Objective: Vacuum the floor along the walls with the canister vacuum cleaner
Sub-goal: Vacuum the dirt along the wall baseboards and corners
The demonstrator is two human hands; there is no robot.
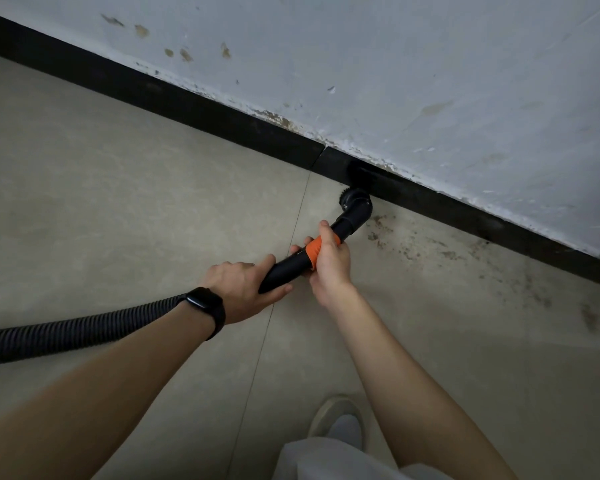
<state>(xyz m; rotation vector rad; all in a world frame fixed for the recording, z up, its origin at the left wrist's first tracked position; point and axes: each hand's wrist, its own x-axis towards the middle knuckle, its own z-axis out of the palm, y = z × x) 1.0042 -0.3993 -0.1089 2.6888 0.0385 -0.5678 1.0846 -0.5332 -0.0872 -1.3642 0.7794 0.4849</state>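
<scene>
A black vacuum wand (288,266) with an orange collar (315,249) runs from my hands up to a black elbow nozzle (355,206), whose brush head (357,171) presses against the black skirting board (222,116). My right hand (329,261) grips the wand at the orange collar. My left hand (246,291), with a black watch on its wrist, holds the wand's lower end where the ribbed black hose (77,330) joins. The hose trails off to the left edge. The canister itself is out of view.
A beige tiled floor (118,202) meets a pale, stained wall (430,81) along the skirting. Dark dirt specks (413,244) lie on the floor right of the nozzle. My shoe (340,420) and a grey trouser leg sit at the bottom.
</scene>
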